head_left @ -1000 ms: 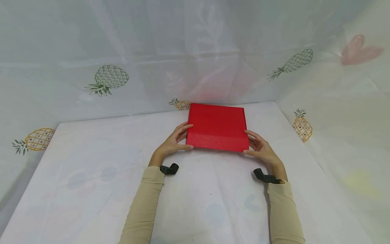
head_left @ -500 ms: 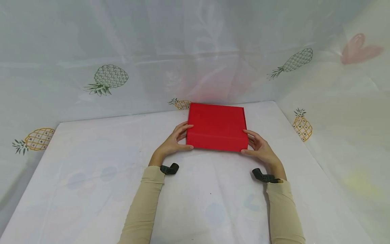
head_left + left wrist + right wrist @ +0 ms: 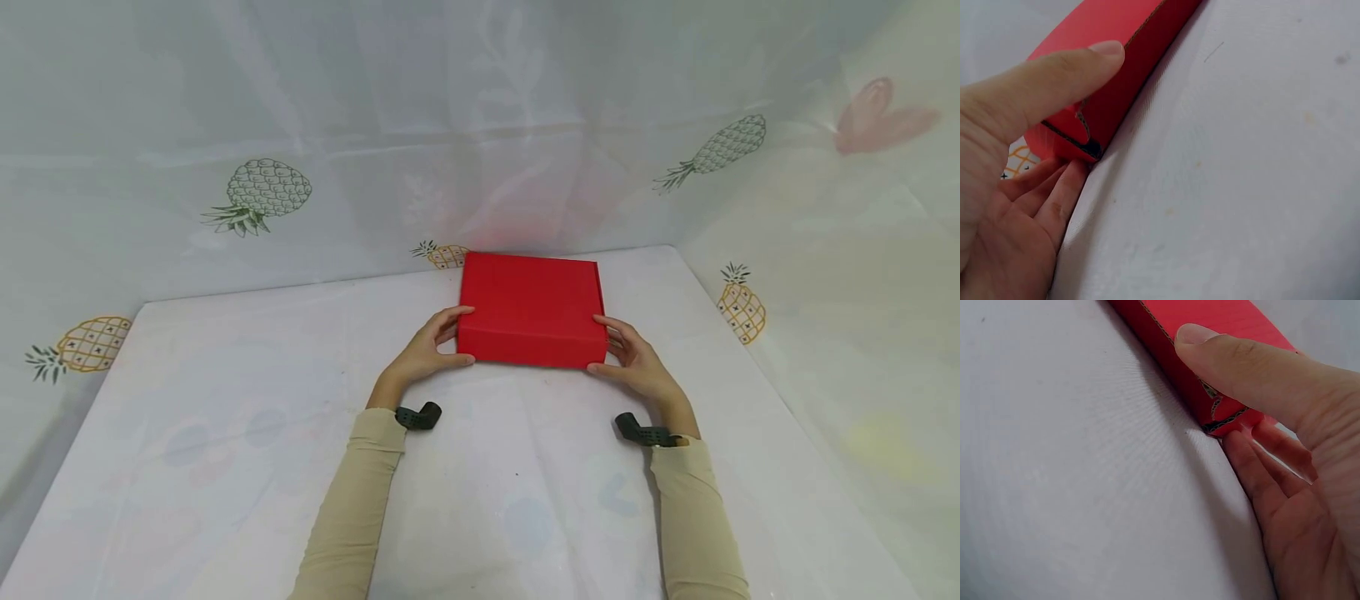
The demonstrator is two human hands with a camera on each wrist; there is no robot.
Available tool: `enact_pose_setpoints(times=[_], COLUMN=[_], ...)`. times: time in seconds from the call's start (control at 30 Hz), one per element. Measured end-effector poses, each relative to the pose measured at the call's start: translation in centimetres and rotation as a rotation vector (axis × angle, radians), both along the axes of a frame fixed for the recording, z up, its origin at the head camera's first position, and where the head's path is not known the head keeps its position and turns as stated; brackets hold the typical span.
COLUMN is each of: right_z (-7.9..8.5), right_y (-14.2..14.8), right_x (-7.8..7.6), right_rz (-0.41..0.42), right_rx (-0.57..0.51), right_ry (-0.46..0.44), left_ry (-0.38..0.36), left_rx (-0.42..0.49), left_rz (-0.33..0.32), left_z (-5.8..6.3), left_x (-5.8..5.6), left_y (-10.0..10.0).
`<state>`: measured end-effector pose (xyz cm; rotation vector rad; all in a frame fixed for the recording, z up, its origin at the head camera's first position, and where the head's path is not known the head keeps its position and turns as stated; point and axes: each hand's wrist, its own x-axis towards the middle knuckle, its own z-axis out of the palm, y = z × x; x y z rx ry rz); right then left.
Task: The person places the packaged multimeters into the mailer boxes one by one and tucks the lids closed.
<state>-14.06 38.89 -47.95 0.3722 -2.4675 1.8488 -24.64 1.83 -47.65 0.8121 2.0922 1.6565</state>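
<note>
A flat red cardboard box [image 3: 528, 292], its lid down, lies at the back of the white-covered table. My left hand [image 3: 424, 350] grips its left end. In the left wrist view that hand's thumb [image 3: 1079, 72] presses the front upper edge, and the fingers lie against the side near the bottom corner. At the other end my right hand [image 3: 637, 358] holds the box in the same way, its thumb [image 3: 1229, 353] on the front edge. Cut corrugated edges and a small dark gap show at both front corners. The box's rear side is hidden.
The table [image 3: 262, 467] is covered with a pale printed sheet. Behind it hangs a sheet [image 3: 360, 108] with pineapple prints, close to the box's back edge. A similar sheet [image 3: 847, 275] hangs along the right side.
The right thumb has slid slightly left along the box's front. The front face, ribbed and brighter earlier, now looks smoother and darker. My left hand keeps its hold almost unmoved.
</note>
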Motion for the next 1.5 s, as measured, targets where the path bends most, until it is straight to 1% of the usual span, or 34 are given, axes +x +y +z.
enact_pose_setpoints(times=[0.23, 0.37, 0.47, 0.6, 0.8, 1.0, 1.13, 1.23, 1.37, 1.5], right_z=[0.2, 1.4, 1.2, 0.3, 2.2, 2.9, 3.0, 3.1, 3.2, 3.1], right_y=[-0.2, -1.0, -1.0, -0.7, -2.1, -2.6, -2.7, -2.8, -2.9, -3.0], right_x=[0.0, 0.6, 0.6, 0.4, 1.1, 1.2, 1.1, 1.1, 1.3, 1.2], right_rz=[-0.038, -0.047, -0.062, -0.096, -0.132, -0.186, -0.209, -0.212, -0.216, -0.225], right_rx=[0.027, 0.037, 0.039, 0.039, 0.071, 0.096, 0.108, 0.123, 0.148, 0.17], right_ry=[-0.013, -0.02, -0.017, -0.002, 0.009, 0.016, 0.033, 0.049, 0.077, 0.102], left_ry=[0.052, 0.06, 0.07, 0.088, 0.122, 0.145, 0.176, 0.192, 0.193, 0.2], left_rx=[-0.021, -0.027, -0.024, -0.015, -0.013, -0.025, -0.037, -0.029, -0.026, -0.046], left_rz=[0.015, 0.02, 0.024, 0.027, 0.048, 0.086, 0.108, 0.115, 0.124, 0.145], left_z=[0.1, 0.1, -0.1, -0.2, -0.3, -0.3, -0.4, -0.5, -0.6, -0.4], left_x=[0.1, 0.0, 0.1, 0.0, 0.0, 0.1, 0.0, 0.0, -0.1, 0.1], left_y=[0.3, 0.4, 0.4, 0.5, 0.6, 0.8, 1.0, 1.1, 1.2, 1.2])
